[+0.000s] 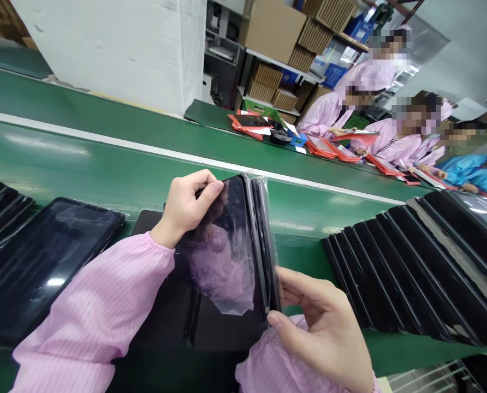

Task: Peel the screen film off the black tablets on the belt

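Note:
Two dark tablets (217,245) stand tilted together in front of me, with clear plastic film over the front one and along the edges. My left hand (190,202) is closed on their upper left edge, thumb across the front screen. At the lower right corner, my right hand (325,327) has its thumb against the edge and its fingers on the back side, partly hidden. Beneath the tablets lies a flat dark panel or case (223,327) with a seam across it. A pink sleeve reflects in the front screen.
A large dark tablet (55,256) lies at left, beside several stacked ones (0,213). At right, a long row of tablets (395,262) leans on the green bench (145,153). Across the bench, people in pink sit near red-orange sleeves (321,146). Shelves hold cardboard boxes (274,27).

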### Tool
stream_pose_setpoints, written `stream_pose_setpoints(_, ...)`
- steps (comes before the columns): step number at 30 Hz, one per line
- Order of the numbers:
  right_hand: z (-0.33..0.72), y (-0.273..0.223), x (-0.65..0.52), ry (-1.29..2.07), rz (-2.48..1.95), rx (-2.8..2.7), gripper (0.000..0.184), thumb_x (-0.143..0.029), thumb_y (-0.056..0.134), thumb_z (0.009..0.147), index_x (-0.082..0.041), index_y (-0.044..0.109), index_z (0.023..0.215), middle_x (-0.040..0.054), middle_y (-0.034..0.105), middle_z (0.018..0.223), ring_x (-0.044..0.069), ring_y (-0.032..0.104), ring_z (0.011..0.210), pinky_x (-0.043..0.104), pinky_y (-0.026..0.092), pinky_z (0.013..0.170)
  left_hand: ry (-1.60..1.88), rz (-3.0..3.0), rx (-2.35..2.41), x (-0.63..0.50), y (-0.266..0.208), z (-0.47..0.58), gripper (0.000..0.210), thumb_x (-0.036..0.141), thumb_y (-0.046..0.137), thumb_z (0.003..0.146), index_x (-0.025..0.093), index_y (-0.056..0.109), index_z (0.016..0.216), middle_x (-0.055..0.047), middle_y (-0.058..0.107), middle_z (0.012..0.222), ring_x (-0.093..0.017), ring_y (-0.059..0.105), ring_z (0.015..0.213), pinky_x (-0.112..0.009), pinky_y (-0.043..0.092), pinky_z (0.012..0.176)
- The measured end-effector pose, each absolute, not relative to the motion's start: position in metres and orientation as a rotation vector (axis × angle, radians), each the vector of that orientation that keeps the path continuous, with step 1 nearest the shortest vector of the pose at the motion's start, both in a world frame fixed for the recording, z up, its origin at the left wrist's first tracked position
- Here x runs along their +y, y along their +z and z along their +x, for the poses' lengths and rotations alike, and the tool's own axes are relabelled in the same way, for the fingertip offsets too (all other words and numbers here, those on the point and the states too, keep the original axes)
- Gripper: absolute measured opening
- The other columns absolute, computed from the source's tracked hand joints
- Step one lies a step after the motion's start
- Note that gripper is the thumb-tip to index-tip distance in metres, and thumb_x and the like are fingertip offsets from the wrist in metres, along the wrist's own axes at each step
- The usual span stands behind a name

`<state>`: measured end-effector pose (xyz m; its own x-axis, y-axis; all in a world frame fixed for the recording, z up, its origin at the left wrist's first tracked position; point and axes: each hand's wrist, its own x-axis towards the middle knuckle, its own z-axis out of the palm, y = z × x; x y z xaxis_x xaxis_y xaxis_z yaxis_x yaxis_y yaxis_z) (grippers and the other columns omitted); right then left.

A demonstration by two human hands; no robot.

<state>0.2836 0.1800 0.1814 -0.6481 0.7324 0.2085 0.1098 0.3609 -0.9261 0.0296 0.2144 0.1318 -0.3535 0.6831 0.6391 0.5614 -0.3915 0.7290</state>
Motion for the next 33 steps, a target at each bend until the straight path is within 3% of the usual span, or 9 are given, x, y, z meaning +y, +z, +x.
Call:
stream_pose_setpoints(3,0.276,0.183,0.173,1.203,-0.748,-1.989,0.051,-0.003,0.071,0.068,-0.024,0.075,0.114,0.0021,0.079,0.091,0.022,0.077,0.075,0.027,0.066,0.070,1.878,1.699,1.595,0.217,0.129,0.026,0.051,0.062,0.046,0.091,0.021,0.047,0.060,0.004,0.041,0.049,-0.012,0.037,0.046,-0.028,0.030,0.049)
stream_pose_setpoints(11,0.257,0.187,0.161,1.097,-0.750,-1.991,0.054,-0.005,0.070,0.068,-0.027,0.074,0.116,-0.0002,0.079,0.094,0.021,0.077,0.071,0.026,0.067,0.069,1.955,1.632,1.467,0.223,0.121,0.016,0.057,0.070,0.041,0.089,0.022,0.037,0.058,0.003,0.037,0.054,-0.014,0.036,0.052,-0.030,0.028,0.051)
stream_pose_setpoints(23,0.258,0.182,0.160,1.171,-0.706,-1.964,0.053,-0.003,0.069,0.067,-0.025,0.074,0.114,-0.0011,0.079,0.094,0.020,0.077,0.075,0.025,0.066,0.073,1.966,1.643,1.379,0.223,0.118,0.017,0.052,0.061,0.044,0.093,0.021,0.038,0.060,0.004,0.034,0.055,-0.013,0.032,0.052,-0.030,0.024,0.052)
stream_pose_setpoints(33,0.262,0.191,0.151,1.083,-0.716,-2.137,0.044,-0.010,0.069,0.067,-0.025,0.073,0.108,0.0003,0.079,0.092,0.022,0.076,0.073,0.027,0.066,0.071,1.954,1.648,1.371,0.213,0.122,0.017,0.054,0.068,0.041,0.090,0.021,0.043,0.062,0.004,0.039,0.054,-0.013,0.035,0.051,-0.029,0.026,0.052)
